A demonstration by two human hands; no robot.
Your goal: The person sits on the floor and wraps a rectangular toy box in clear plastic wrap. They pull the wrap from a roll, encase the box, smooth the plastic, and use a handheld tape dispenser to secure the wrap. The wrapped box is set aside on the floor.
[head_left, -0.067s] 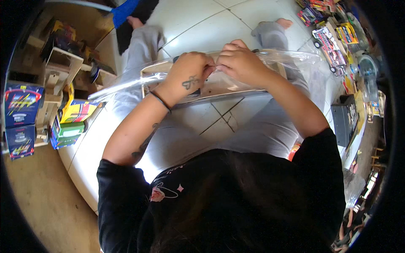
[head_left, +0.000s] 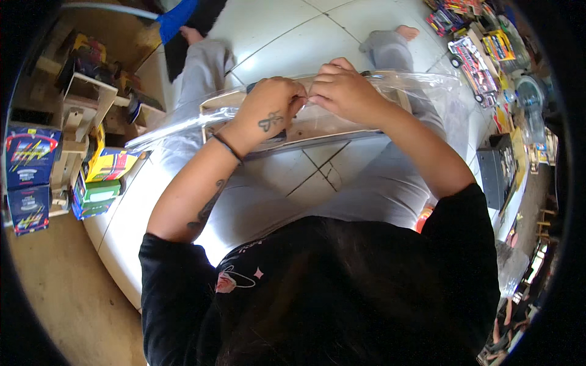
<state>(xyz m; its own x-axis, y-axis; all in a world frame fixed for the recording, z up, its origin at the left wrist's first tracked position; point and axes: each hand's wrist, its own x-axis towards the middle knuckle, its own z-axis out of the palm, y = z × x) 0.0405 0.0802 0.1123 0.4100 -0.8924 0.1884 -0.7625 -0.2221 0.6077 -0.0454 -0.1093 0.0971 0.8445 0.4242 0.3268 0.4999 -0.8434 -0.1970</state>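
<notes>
I sit on a white tiled floor with my legs stretched out. Across my thighs lies a long flat pale board wrapped in a clear plastic bag (head_left: 421, 85). My left hand (head_left: 268, 110), with a tattoo on its back and a dark band on the wrist, pinches the plastic at the board's top edge near the middle. My right hand (head_left: 345, 91) grips the same fold of plastic right beside it, the fingertips of both hands touching. The board's grey lower edge (head_left: 323, 139) shows under my wrists.
Wooden shelf pieces (head_left: 85, 97) and colourful boxes (head_left: 101, 177) stand at the left, with blue boxes (head_left: 30, 177) further out. Toy trucks and packaged toys (head_left: 473, 49) crowd the upper right. A dark box (head_left: 497, 168) sits at the right. My grey-trousered legs (head_left: 201, 67) reach forward.
</notes>
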